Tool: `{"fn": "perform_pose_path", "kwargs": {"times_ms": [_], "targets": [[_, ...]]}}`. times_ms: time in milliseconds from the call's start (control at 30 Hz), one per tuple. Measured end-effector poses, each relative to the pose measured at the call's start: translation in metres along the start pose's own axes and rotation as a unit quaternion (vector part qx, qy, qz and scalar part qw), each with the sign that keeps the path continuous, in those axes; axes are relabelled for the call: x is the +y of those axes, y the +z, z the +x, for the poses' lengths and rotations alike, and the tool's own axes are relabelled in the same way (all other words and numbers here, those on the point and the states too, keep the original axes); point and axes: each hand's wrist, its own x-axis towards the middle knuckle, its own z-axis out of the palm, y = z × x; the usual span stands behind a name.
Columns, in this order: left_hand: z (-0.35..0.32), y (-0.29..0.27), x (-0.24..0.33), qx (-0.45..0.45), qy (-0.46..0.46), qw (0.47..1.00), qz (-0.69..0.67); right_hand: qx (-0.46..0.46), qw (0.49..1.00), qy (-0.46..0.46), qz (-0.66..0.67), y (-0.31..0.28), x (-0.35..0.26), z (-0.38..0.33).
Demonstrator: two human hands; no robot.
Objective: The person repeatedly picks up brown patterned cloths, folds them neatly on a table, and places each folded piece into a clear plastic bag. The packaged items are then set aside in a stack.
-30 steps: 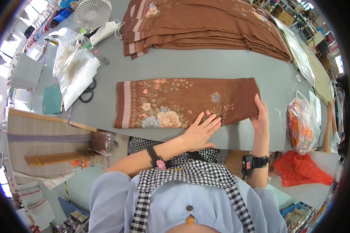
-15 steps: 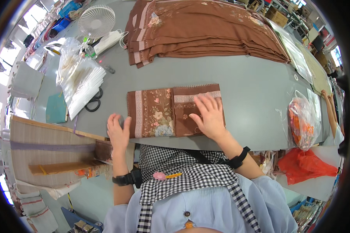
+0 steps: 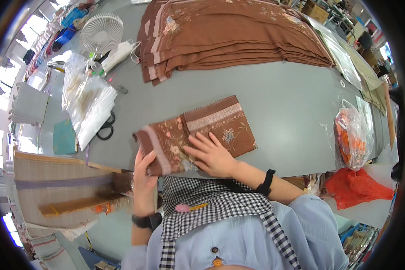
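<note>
A folded brown floral scarf (image 3: 220,130) with pale patterned bands and a short fringed far edge lies at the table's near side, turned at a slant. Its left end is lifted and bent upward. My left hand (image 3: 145,168) grips that end, thumb on top and the other fingers partly hidden under the cloth. Palm down, my right hand (image 3: 211,156) rests on the middle of the scarf by the fold line, fingers spread and pointing left.
Across the far side lies a stack of brown scarves (image 3: 238,40). At left are a white fan (image 3: 101,32), clear plastic sleeves (image 3: 92,108), black-handled scissors (image 3: 105,127) and a teal booklet (image 3: 65,136). A plastic bag with orange contents (image 3: 352,135) sits at right.
My left hand has taken hold of the scarf's left end and raised it. My right hand has moved left and down onto the cloth. The scarf has turned counterclockwise.
</note>
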Motion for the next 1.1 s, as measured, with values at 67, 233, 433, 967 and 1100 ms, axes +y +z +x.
{"fn": "perform_pose_path", "kwargs": {"times_ms": [67,233,433,967,1100], "targets": [[0.019,0.034,-0.009,-0.055,0.015,0.995,0.082,0.045,0.989,0.02,0.138,-0.016,0.014,-0.008],[0.074,0.125,-0.091,-0.203,0.101,0.887,0.403,0.186,0.748,0.377,0.514,-0.067,0.041,-0.052],[0.093,0.128,-0.104,-0.3,0.059,0.764,0.569,0.244,0.779,0.368,0.445,-0.045,0.079,-0.078],[0.008,0.032,-0.072,-0.164,0.328,0.682,0.632,0.155,0.987,-0.001,-0.047,-0.074,0.042,-0.018],[0.017,0.012,-0.064,-0.169,0.287,0.598,0.729,0.038,0.984,-0.027,-0.17,-0.047,0.041,0.014]]}}
